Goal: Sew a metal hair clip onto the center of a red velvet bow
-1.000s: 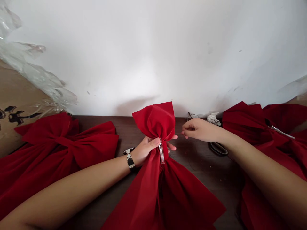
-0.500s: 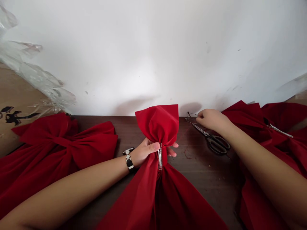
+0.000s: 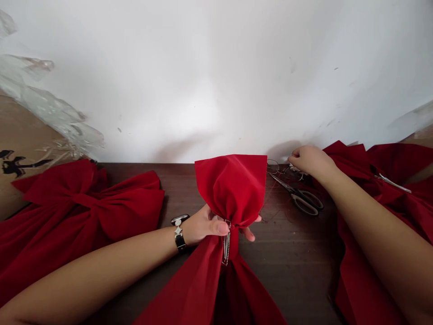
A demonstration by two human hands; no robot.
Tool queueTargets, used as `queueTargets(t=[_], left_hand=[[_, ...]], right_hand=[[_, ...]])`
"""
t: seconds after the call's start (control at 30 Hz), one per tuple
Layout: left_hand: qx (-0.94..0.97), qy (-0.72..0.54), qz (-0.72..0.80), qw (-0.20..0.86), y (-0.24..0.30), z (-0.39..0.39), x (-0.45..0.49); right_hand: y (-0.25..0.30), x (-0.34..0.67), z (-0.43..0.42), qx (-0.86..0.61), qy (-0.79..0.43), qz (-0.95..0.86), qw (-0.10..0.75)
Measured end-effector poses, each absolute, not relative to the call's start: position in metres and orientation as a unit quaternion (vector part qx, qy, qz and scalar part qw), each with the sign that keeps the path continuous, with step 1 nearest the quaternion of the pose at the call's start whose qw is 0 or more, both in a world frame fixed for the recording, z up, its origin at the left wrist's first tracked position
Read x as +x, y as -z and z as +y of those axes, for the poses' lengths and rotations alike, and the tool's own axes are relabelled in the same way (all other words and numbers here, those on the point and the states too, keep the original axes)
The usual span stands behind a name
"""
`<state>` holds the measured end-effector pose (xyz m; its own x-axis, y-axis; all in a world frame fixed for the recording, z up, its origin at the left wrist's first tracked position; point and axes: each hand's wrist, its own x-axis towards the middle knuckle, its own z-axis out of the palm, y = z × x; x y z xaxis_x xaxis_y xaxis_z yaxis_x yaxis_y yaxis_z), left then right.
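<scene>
My left hand point(image 3: 206, 225), with a watch on its wrist, is closed around the gathered middle of a red fabric bow point(image 3: 233, 189). Its thumb presses beside a silver metal clip point(image 3: 226, 248) at the gather; the other fingertips show on the bow's far side. My right hand point(image 3: 313, 161) is lifted near the wall at the back right, fingers pinched together. Whatever is between those fingertips is too small to make out. Below and left of it lie black-handled scissors point(image 3: 301, 196) and a thin wire-like loop point(image 3: 275, 167).
Another red bow point(image 3: 91, 198) lies on the dark table point(image 3: 280, 271) at the left. More red bows lie at the right, one with a silver clip point(image 3: 394, 183). A cardboard box point(image 3: 27, 131) with clear plastic wrap point(image 3: 50, 104) stands at the left, against the white wall point(image 3: 203, 81).
My right hand has moved right and slightly up, away from the wire-like loop. The held bow's gather has come down and nearer, and its top end spreads wider.
</scene>
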<state>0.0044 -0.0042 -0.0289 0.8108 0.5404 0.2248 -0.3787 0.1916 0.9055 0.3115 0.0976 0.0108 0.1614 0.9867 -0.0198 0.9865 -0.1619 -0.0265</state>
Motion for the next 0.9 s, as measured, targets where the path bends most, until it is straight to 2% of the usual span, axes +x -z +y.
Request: queueTargets(t=[0.37, 0.6, 0.77, 0.9], left_hand=[[0.481, -0.251, 0.028, 0.840, 0.010, -0.029, 0.007], [0.530, -0.290, 0.063, 0.795, 0.009, -0.024, 0.006], [0.522, -0.350, 0.104, 0.771, 0.023, -0.010, 0.003], [0.477, -0.362, 0.178, 0.781, 0.034, 0.002, 0.001]], right_hand=[[-0.012, 0.323, 0.104, -0.771, -0.032, -0.636, 0.011], [-0.007, 0.327, 0.107, -0.767, -0.051, -0.639, 0.026], [-0.016, 0.316, 0.102, -0.739, -0.121, -0.661, 0.059], [-0.036, 0.298, 0.083, -0.676, -0.234, -0.696, 0.054]])
